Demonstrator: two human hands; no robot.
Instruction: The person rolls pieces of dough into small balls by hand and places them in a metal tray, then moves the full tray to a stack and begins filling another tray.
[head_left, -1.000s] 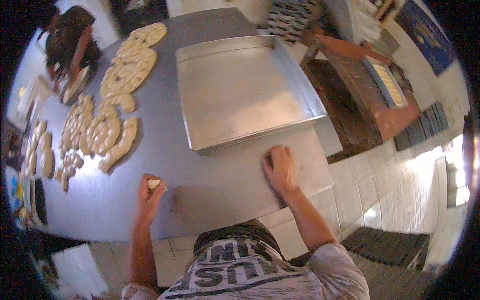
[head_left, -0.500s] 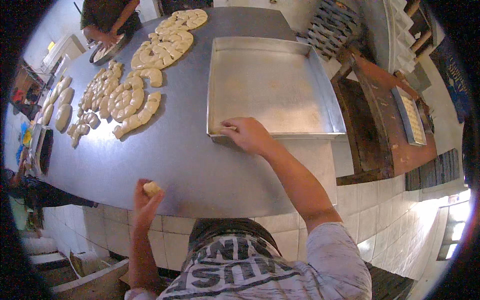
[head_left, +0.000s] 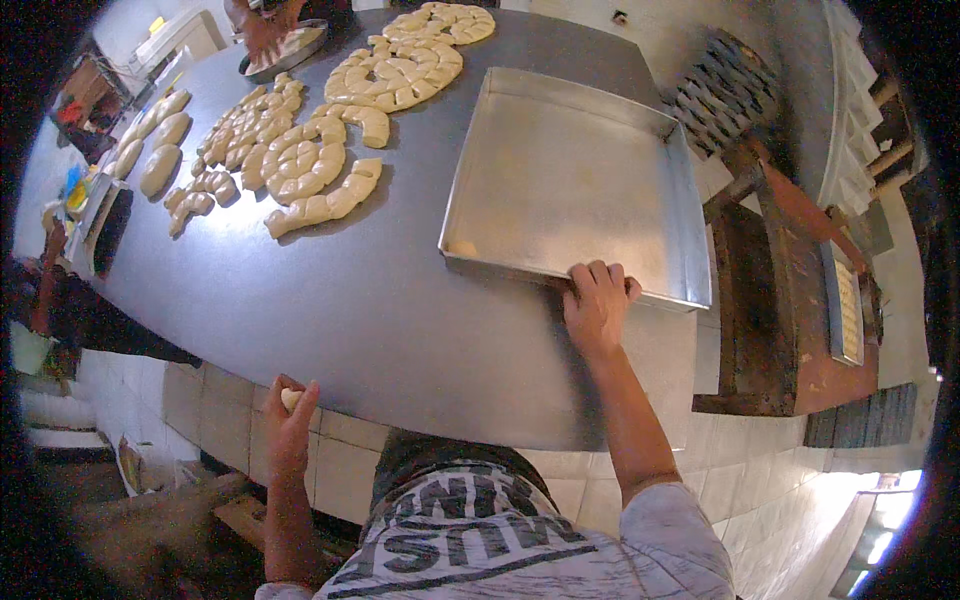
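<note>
The tray [head_left: 575,185] is empty: a square metal pan with bare, shiny floor, lying on the right part of the table [head_left: 400,330]. None of the dough is on it yet. The right hand [head_left: 597,303] grips its near rim, fingers curled over the edge, thumb hidden, so whether it pulls or only steadies I cannot tell. The left hand [head_left: 288,425] is down at the near table edge, closed loosely around a small dough ball [head_left: 291,399] that peeks out between thumb and fingers. By the look of it, shaping is well along and loading the tray is all left to do

Left of the tray, well apart from it, many cut dough pieces [head_left: 320,150] lie in curved rows and rings, running toward the far end. More oval loaves [head_left: 155,150] sit at the far left. At the top another person's hands [head_left: 262,28] work over a round pan [head_left: 285,48]

The table is grey, smooth metal with a rounded near edge. Beneath it, pale tiled floor. To the right stands a dark wooden bench [head_left: 790,300], and behind it a stack of wire racks [head_left: 722,92]
</note>
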